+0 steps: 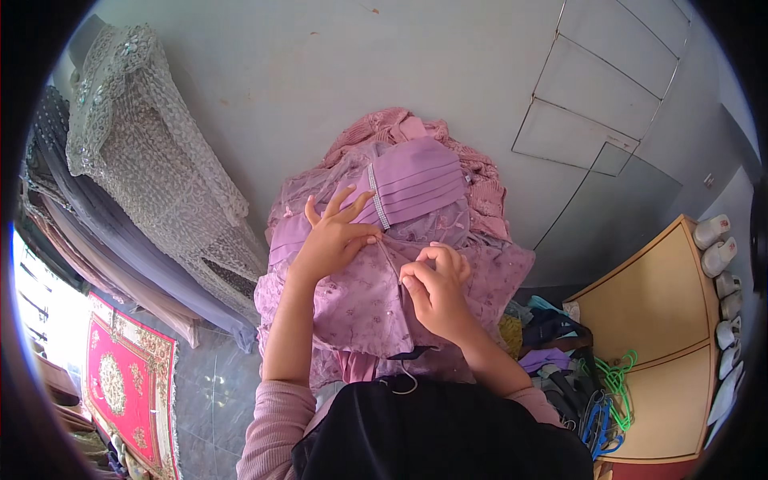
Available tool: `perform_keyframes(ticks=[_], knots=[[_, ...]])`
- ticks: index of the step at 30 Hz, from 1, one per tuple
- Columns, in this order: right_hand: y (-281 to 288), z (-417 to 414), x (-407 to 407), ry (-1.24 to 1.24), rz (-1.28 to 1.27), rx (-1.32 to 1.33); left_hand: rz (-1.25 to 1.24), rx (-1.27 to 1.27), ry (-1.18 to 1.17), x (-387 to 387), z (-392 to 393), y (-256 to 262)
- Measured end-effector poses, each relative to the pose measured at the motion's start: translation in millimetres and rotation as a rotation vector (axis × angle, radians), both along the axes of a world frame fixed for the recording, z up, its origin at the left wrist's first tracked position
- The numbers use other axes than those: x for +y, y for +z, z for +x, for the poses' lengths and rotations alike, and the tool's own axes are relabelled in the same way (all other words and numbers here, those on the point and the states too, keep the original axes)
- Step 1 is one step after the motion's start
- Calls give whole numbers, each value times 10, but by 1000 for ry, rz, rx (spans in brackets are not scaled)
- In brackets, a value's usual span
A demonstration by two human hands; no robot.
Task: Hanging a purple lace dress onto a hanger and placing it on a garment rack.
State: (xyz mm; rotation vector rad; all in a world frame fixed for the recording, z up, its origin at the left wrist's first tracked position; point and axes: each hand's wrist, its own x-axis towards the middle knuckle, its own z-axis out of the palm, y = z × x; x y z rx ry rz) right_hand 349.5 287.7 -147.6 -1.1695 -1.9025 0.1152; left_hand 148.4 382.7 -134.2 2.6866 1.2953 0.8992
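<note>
A mauve patterned garment (360, 300) lies before me, its opening edge running down the middle. My left hand (336, 237) pinches the top of that edge between thumb and index finger, the other fingers spread. Lower down the edge, my right hand (437, 288) pinches the fabric with thumb and index finger. Beneath the garment's lower end, a hanger's metal hook (409, 387) pokes out towards me. Beyond my hands lies a pleated lilac cloth band (420, 180) with a glittering trim strip (378, 198). A pink knitted or textured cloth (487, 198) is heaped behind it.
At left hang a beaded lace gown (150, 138) and long grey draped garments (120, 210). A red patterned rug (120, 384) lies on the tiled floor. At right are a wooden cabinet (648, 300), green hangers (618, 378), blue hangers (597, 426) and piled clothes (549, 330).
</note>
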Motion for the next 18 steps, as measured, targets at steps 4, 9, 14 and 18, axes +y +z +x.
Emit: perform_keyframes(ticks=[4, 9, 14, 18], knots=[[11, 5, 27, -10, -4, 12, -25, 0, -48, -126, 44, 69], [42, 14, 57, -46, -1, -7, -30, 39, -186, -384, 90, 203], [51, 5, 71, -33, 52, -32, -24, 103, -167, -397, 118, 234], [36, -1, 79, -28, 24, -30, 39, 72, -132, -344, 128, 203]])
